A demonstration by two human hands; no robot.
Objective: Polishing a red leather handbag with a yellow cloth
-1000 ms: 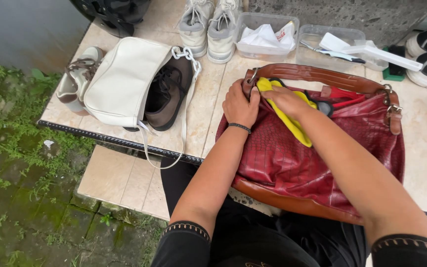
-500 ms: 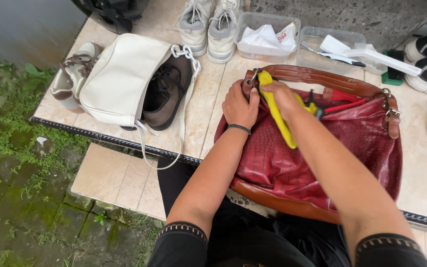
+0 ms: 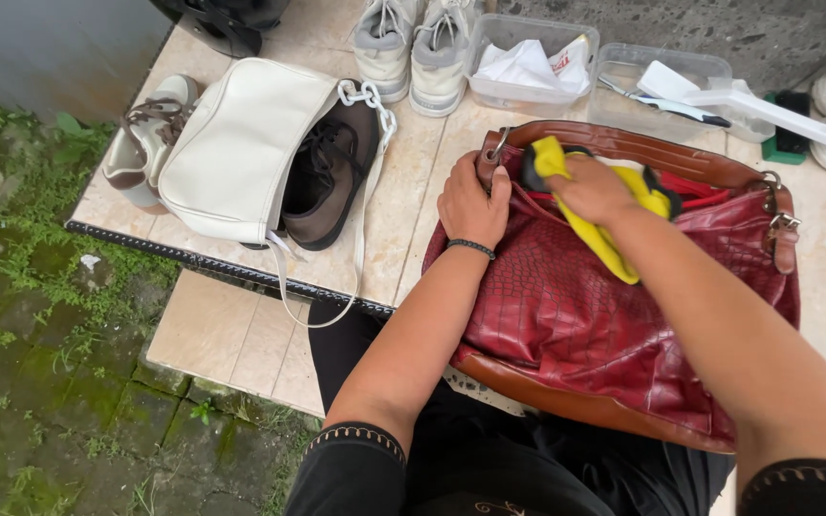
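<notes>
My right hand (image 3: 593, 188) presses a yellow cloth (image 3: 614, 234) on the red handbag (image 3: 604, 315) at centre right, its long axis running left to right; my left hand (image 3: 473, 203) grips its upper-left corner, nearer the strap ring.

We see soft, even daylight with no hard sun. Shadows are faint and short: a thin dark band under the cream bag (image 3: 241, 148) and the brown shoe (image 3: 332, 167) on the tabletop (image 3: 413, 205). The red handbag (image 3: 604, 325) shows mild sheen on its embossed skin, without glare. Focus is sharp across the middle; the right forearm near the lower edge looks slightly soft. Edges bend a little, as with a wide lens.
</notes>
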